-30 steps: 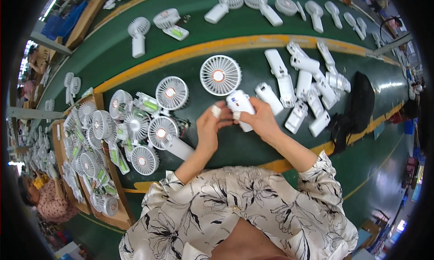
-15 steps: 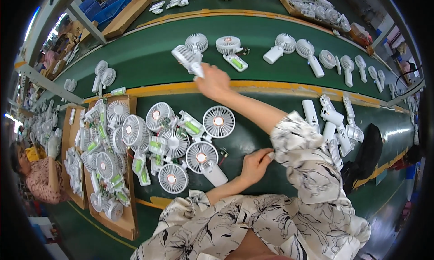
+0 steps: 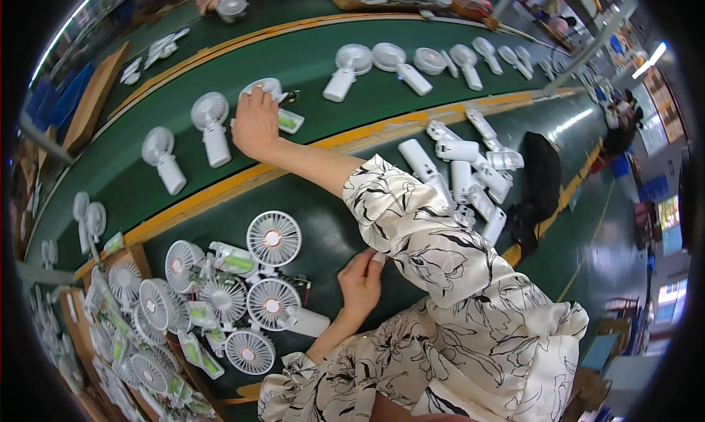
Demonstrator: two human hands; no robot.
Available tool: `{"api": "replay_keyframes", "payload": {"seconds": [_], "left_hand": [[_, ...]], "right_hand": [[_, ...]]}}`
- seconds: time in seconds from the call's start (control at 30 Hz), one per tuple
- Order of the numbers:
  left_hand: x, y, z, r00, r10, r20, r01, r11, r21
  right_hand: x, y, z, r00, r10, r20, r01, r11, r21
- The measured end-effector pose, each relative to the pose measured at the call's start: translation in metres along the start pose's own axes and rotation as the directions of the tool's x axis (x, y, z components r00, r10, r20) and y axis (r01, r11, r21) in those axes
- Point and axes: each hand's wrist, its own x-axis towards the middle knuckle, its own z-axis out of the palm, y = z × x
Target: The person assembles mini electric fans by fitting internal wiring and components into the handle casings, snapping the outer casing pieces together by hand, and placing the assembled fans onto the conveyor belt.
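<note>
On the green belt, my right hand closes over the rim of a white handheld fan. Its opened handle, with a green cell and loose wiring, shows beside my fingers. Just left of that hand lies a closed white fan. My left hand rests low over the near bench, thumb and fingers pressed together; whatever is between them is too small to name. Beside it sits a fan with a copper-coloured hub, among a cluster of fans with exposed green cells.
A cardboard box heaped with opened fans stands at the lower left. White handle parts pile up on the right, near a black item. More fans line the belt. Across it, another person's hand is near a fan head.
My right hand has let go of the fan it carried, now on the belt, and taken hold of the opened fan. The view has turned right. My left hand stays pinched.
</note>
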Motion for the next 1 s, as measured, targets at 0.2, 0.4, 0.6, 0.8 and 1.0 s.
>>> {"api": "replay_keyframes", "payload": {"seconds": [0.2,0.4,0.6,0.8,1.0], "left_hand": [[0.0,-0.003,0.003,0.998,-0.034,0.061,0.039,0.995,-0.087],[-0.006,0.001,0.001,0.996,-0.066,0.059,0.076,0.982,-0.173],[-0.007,0.003,0.006,0.996,-0.081,0.031,0.084,0.987,-0.134],[0.001,0.024,-0.002,0.957,-0.283,0.062,0.287,0.957,-0.048],[0.1,0.095,0.004,0.964,-0.258,-0.07,0.267,0.916,0.299]], "right_hand": [[-0.017,0.059,-0.013,0.979,0.134,0.157,-0.116,0.986,-0.118],[0.008,0.133,-0.061,0.998,0.056,0.019,-0.054,0.991,-0.124],[0.033,0.348,-0.177,0.954,0.269,-0.133,-0.289,0.699,-0.655],[0.056,0.485,-0.199,0.938,0.326,0.121,-0.142,0.676,-0.723],[0.063,0.563,-0.219,0.797,0.585,0.149,-0.449,0.739,-0.503]]}}
